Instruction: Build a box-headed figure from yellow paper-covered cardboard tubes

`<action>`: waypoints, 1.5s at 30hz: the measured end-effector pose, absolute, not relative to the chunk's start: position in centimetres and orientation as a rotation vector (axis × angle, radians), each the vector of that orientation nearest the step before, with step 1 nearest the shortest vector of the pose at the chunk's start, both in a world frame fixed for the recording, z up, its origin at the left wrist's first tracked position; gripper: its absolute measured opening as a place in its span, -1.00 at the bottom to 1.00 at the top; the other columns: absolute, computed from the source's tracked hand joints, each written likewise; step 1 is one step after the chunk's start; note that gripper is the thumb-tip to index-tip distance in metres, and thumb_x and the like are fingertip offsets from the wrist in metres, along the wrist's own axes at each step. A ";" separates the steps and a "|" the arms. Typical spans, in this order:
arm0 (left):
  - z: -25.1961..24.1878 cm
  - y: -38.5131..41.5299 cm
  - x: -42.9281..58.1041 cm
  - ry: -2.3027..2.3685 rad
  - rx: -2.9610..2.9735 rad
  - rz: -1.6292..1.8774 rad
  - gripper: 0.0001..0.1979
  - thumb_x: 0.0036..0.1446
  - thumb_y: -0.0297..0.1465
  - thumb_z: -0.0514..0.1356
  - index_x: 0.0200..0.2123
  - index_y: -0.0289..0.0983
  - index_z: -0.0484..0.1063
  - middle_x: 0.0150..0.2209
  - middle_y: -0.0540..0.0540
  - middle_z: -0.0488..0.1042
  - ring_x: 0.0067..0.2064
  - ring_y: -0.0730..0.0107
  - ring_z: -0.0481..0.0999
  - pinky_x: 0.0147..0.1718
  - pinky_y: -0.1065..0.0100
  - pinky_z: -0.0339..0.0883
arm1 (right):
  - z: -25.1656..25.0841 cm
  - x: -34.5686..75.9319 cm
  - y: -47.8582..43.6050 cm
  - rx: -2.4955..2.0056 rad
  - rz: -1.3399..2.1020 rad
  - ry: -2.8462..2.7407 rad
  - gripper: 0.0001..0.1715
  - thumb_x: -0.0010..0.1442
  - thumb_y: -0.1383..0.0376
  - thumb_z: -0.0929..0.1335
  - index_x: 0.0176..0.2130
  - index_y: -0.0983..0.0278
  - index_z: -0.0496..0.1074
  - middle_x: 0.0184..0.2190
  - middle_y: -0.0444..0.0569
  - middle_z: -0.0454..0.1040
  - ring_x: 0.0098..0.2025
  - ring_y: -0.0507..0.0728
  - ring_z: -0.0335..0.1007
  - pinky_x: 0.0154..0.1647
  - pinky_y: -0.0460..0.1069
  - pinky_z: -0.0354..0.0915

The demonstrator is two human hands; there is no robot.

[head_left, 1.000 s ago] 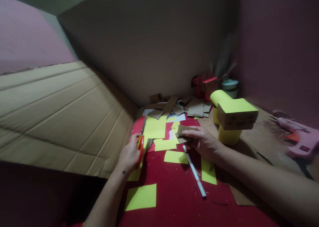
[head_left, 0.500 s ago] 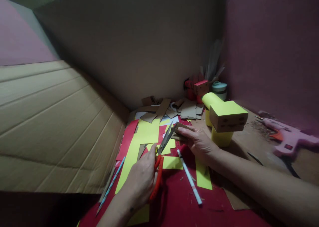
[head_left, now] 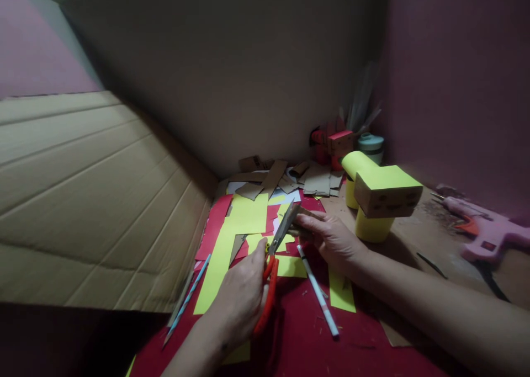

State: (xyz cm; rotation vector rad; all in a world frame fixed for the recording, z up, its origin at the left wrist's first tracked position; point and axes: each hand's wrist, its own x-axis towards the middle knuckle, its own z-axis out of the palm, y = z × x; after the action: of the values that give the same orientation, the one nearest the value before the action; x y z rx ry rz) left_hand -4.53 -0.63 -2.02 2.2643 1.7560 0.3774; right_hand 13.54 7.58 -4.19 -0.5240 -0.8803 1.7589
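My left hand [head_left: 244, 288] is closed around the orange handles of a pair of scissors [head_left: 271, 288]. The blades point up and away, against the left edge of a small piece of cardboard [head_left: 309, 218]. Between thumb and fingers, my right hand [head_left: 331, 236] pinches that cardboard piece; its lower part is hidden by the fingers. Under both hands lie yellow paper pieces [head_left: 292, 266] on a dark red sheet [head_left: 298, 349]. A white pen [head_left: 318, 291] rests between my hands.
Right of my hand stands a yellow paper and cardboard construction [head_left: 389, 192]. Beyond it lies a pink glue gun [head_left: 488, 225]. Cardboard scraps [head_left: 273, 178] are heaped at the back. A blue striped pencil [head_left: 188, 299] lies by a large cardboard panel [head_left: 95, 211] on the left.
The scissor blades look closer together and now meet the cardboard's edge. Both hands keep their grips. The whole view has shifted slightly.
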 end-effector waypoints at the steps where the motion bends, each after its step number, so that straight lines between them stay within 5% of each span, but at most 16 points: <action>1: -2.0 -0.7 -4.5 1.751 2.261 0.380 -0.40 0.17 -0.45 0.00 0.29 -0.27 0.04 -0.04 -0.30 0.51 -0.07 0.04 0.54 -0.13 0.10 0.40 | -4.2 13.5 7.5 -0.524 1.765 -0.884 -0.81 -0.02 0.25 0.52 -0.32 0.23 0.62 -0.42 -0.03 0.62 -0.43 0.07 0.47 -0.30 -0.01 0.37; 21: -2.5 -1.0 -4.6 1.737 2.201 0.297 -0.65 0.22 -0.37 -0.03 0.06 -0.34 0.19 -0.29 -0.21 0.50 -0.38 0.21 0.47 -0.40 0.26 0.33 | -4.9 13.6 7.6 -0.648 1.802 -0.912 -0.73 -0.05 0.16 0.53 -0.33 0.26 0.59 -0.43 -0.01 0.60 -0.47 0.08 0.42 -0.54 -0.06 0.14; 32: -2.3 -1.1 -4.3 1.758 2.151 0.288 -0.77 0.18 -0.43 0.01 -0.07 -0.28 0.23 -0.45 -0.10 0.48 -0.50 0.25 0.42 -0.49 0.31 0.26 | -5.3 13.6 7.7 -0.640 1.822 -0.879 -0.72 -0.05 0.18 0.54 -0.32 0.28 0.59 -0.44 -0.02 0.60 -0.47 0.04 0.42 -0.50 -0.08 0.23; 38: -2.2 0.1 -5.6 1.933 2.079 0.363 -0.79 0.23 -0.39 -0.03 -0.07 -0.22 0.24 -0.36 -0.14 0.55 -0.38 0.18 0.54 -0.42 0.30 0.29 | -4.9 13.5 7.8 -0.658 1.824 -0.824 -0.77 -0.07 0.24 0.54 -0.35 0.28 0.58 -0.39 0.03 0.61 -0.43 0.10 0.46 -0.53 -0.05 0.27; 45: -1.9 1.5 -7.8 2.345 1.955 -0.032 -0.71 0.22 -0.33 -0.01 -0.06 -0.34 0.30 -0.27 -0.35 0.56 -0.22 -0.07 0.57 -0.33 0.17 0.30 | -4.3 13.7 7.3 -0.611 1.876 -0.832 -0.78 -0.11 0.30 0.55 -0.40 0.29 0.52 -0.46 -0.02 0.56 -0.43 0.08 0.46 -0.44 -0.04 0.31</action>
State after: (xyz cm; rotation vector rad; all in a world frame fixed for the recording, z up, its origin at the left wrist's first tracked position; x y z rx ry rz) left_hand -7.84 1.54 -1.90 1.9548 2.3451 -0.0323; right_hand 13.71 7.32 -4.31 -0.6112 -0.8317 1.8757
